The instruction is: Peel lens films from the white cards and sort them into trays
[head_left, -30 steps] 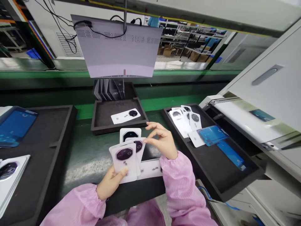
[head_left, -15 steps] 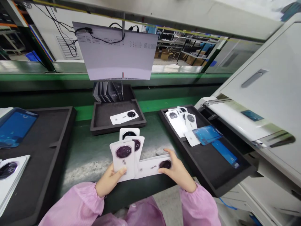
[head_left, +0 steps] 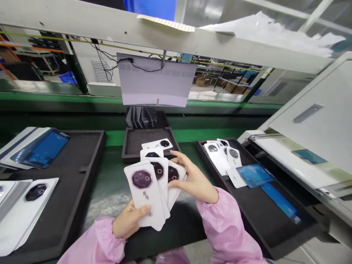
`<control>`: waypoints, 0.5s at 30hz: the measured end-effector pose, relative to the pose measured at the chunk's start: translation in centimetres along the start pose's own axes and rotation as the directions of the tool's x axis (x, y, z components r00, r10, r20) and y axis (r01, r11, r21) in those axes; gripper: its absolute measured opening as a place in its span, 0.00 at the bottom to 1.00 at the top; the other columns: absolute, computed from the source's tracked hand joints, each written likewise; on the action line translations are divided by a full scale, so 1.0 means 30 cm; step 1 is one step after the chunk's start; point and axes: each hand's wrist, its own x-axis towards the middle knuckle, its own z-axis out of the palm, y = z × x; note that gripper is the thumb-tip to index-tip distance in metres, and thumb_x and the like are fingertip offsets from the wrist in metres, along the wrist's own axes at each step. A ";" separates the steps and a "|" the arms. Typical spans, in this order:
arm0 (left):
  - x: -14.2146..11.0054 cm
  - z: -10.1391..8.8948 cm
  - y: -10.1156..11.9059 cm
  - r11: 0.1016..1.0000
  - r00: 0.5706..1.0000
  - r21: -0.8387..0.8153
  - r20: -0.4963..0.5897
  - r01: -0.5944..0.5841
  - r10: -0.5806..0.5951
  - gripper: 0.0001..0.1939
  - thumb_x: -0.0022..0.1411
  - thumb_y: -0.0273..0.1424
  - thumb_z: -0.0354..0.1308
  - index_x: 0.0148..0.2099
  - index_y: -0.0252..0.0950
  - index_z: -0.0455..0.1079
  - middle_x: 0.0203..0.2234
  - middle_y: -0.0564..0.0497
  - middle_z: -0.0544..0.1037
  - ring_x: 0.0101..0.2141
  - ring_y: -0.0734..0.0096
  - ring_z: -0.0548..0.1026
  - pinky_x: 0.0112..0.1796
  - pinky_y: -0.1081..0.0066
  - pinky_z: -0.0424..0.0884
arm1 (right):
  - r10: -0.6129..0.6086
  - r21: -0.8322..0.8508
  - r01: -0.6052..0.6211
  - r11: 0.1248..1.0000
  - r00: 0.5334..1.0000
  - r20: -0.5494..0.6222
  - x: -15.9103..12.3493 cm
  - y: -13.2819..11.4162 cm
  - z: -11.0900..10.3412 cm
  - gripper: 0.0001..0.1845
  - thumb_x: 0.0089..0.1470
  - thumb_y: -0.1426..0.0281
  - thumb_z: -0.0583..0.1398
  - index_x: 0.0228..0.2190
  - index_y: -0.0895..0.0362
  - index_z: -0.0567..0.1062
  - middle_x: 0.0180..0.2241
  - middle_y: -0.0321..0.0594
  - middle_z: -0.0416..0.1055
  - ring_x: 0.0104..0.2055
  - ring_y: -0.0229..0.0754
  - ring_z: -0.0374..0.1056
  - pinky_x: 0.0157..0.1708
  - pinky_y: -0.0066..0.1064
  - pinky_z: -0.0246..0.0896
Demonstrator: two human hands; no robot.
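Note:
A fan of several white phone back covers, each with a dark octagonal camera area, is held upright above the green bench. My left hand grips the fan at its lower left, with the thumb on the front cover. My right hand pinches the rightmost cover near its camera end, thumb in front and fingers behind the upper edge. That cover is tilted and lies partly behind the others. Just beyond the fan, a single white cover lies in the middle black tray.
The left black tray holds white covers and blue-filmed sheets. White covers and blue film pieces lie in the right tray. Dark panels stand below the monitor. A white machine is at right.
My right hand has moved up and left, swinging the rightmost cover from nearly level to steeply tilted against the fan. The view has shifted, so the scene sits lower and further right.

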 end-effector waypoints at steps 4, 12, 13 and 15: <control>-0.034 -0.019 0.042 0.998 0.999 -0.066 0.047 -0.007 0.010 0.15 0.48 0.32 0.66 0.40 0.36 0.75 0.33 0.46 0.81 0.35 0.56 0.79 0.37 0.60 0.74 | -0.109 0.147 0.116 0.982 0.992 -0.057 0.038 -0.015 0.050 0.24 0.47 0.67 0.64 0.47 0.52 0.67 0.44 0.40 0.69 0.46 0.43 0.67 0.46 0.35 0.62; -0.058 -0.008 0.065 0.997 0.997 -0.076 0.071 0.031 -0.026 0.16 0.47 0.34 0.67 0.40 0.35 0.76 0.34 0.44 0.81 0.40 0.51 0.77 0.41 0.57 0.73 | -0.117 0.112 0.130 0.985 0.986 -0.116 0.089 -0.045 0.091 0.18 0.50 0.71 0.59 0.44 0.52 0.68 0.41 0.39 0.71 0.42 0.42 0.68 0.43 0.34 0.64; -0.059 -0.007 0.062 0.997 0.998 -0.072 0.061 0.039 -0.034 0.16 0.46 0.34 0.67 0.40 0.36 0.75 0.34 0.44 0.81 0.39 0.51 0.77 0.41 0.57 0.73 | -0.149 0.099 0.158 0.983 0.985 -0.089 0.099 -0.054 0.092 0.18 0.50 0.72 0.59 0.44 0.52 0.67 0.41 0.39 0.71 0.43 0.42 0.68 0.44 0.35 0.63; -0.059 -0.007 0.056 0.996 0.998 -0.074 0.046 0.056 -0.053 0.16 0.45 0.34 0.68 0.39 0.36 0.75 0.33 0.44 0.81 0.39 0.51 0.78 0.39 0.57 0.74 | -0.209 0.077 0.211 0.975 0.978 -0.025 0.117 -0.070 0.094 0.18 0.49 0.73 0.59 0.44 0.52 0.68 0.42 0.39 0.71 0.44 0.42 0.68 0.46 0.35 0.62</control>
